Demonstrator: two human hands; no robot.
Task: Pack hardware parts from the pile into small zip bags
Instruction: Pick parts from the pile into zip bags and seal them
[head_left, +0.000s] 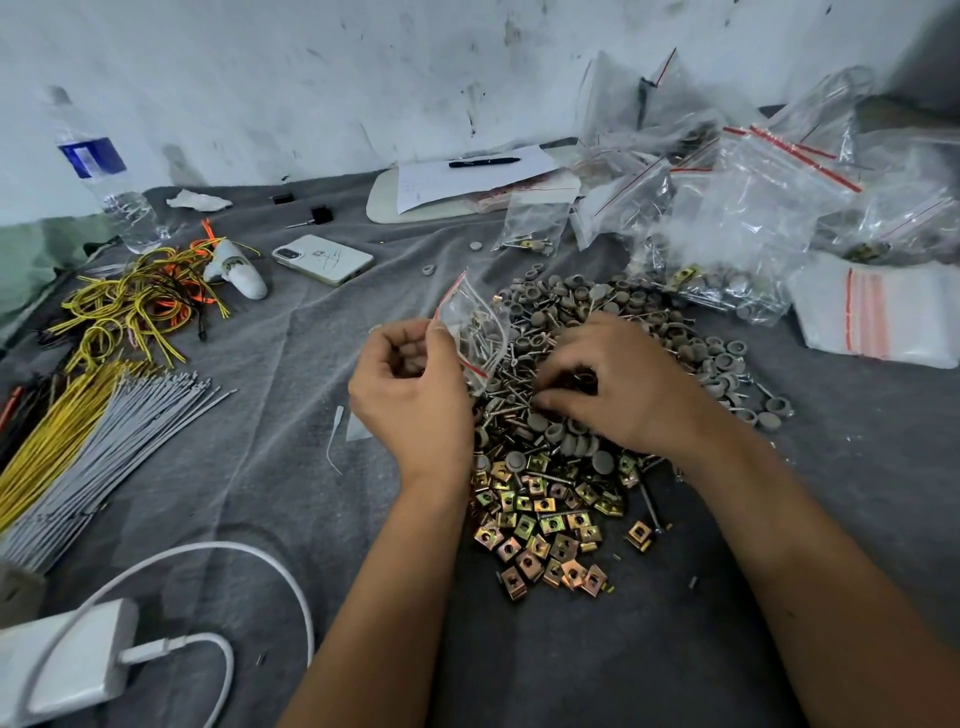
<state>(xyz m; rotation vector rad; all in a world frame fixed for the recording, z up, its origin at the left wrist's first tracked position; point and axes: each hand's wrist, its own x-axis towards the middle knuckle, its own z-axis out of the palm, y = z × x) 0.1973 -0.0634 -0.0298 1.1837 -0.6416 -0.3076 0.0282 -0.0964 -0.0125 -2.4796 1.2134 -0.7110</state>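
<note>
A pile of hardware (566, 467) lies on the grey cloth: grey round caps at the far side, screws in the middle, brass-coloured clip nuts (545, 530) nearest me. My left hand (410, 395) pinches a small clear zip bag (475, 325) with a red seal line by its edge, just left of the pile; the bag holds some screws and caps. My right hand (618, 384) sits palm down on the screws, fingers curled and pinching among them; what it holds is hidden.
Filled zip bags (727, 223) heap at the back right, beside a stack of empty bags (878, 312). Left lie wire bundles (130, 306), cable ties (104, 452), a phone (324, 259), a water bottle (104, 176). A charger with cable (67, 654) sits front left, papers and pen (483, 162) behind.
</note>
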